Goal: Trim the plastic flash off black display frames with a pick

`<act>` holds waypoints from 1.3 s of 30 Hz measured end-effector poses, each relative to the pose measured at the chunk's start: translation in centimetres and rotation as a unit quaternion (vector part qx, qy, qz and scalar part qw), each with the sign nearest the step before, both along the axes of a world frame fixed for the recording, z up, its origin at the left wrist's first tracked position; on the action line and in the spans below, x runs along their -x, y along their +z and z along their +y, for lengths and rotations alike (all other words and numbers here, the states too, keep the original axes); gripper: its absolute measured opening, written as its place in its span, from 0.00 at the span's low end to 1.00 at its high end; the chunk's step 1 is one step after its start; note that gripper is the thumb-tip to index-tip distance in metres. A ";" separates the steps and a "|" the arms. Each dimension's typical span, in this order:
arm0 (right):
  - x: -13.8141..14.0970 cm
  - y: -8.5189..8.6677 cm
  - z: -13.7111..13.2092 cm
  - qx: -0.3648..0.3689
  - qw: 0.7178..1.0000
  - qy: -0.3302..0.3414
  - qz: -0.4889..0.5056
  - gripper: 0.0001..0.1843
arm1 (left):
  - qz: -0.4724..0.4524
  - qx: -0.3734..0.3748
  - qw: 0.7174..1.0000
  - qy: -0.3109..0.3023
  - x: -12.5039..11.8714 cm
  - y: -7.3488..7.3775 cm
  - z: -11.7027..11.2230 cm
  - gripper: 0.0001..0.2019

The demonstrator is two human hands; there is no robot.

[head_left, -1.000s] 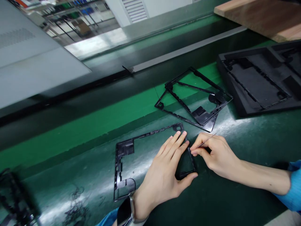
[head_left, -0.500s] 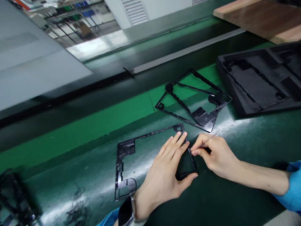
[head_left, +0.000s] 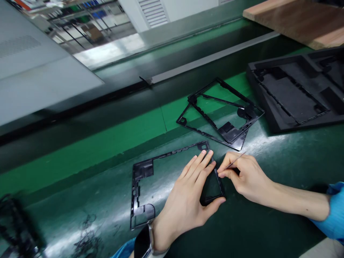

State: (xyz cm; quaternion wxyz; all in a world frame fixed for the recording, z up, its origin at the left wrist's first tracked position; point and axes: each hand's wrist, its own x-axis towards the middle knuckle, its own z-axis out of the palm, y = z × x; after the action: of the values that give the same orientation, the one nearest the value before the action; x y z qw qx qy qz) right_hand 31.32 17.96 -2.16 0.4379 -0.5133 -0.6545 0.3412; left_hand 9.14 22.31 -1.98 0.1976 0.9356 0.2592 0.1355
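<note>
A thin black plastic frame (head_left: 150,163) lies flat on the dark green bench top. My left hand (head_left: 188,195) presses flat on the frame's right side, fingers stretched out together and thumb hooked round its near right corner. My right hand (head_left: 245,177) is pinched on a thin metal tool (head_left: 235,161), its tip at the frame's right edge beside my left fingertips. A watch sits on my left wrist.
Two more black frames (head_left: 223,114) lie stacked beyond my hands. A black moulded tray (head_left: 292,93) stands at the right, a wooden board (head_left: 295,18) behind it. Black plastic trimmings (head_left: 86,236) and dark parts (head_left: 16,225) lie at the lower left. A dark conveyor strip (head_left: 107,96) runs behind.
</note>
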 end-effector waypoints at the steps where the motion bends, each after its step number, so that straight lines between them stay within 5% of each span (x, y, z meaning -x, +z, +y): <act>1: 0.0 0.0 0.0 0.001 1.000 -0.001 0.002 0.13 | -0.001 0.000 1.000 0.000 0.0 0.0 0.0 0.40; 39: 0.1 -0.1 -0.1 0.024 0.998 -0.014 0.049 0.10 | -0.009 -0.025 1.000 -0.004 0.1 -0.2 0.0 0.39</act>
State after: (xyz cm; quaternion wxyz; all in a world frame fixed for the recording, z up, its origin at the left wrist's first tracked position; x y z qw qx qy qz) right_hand 31.18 17.84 -2.27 0.4620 -0.5153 -0.6166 0.3752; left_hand 9.02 22.34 -2.18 0.1765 0.9401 0.2504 0.1495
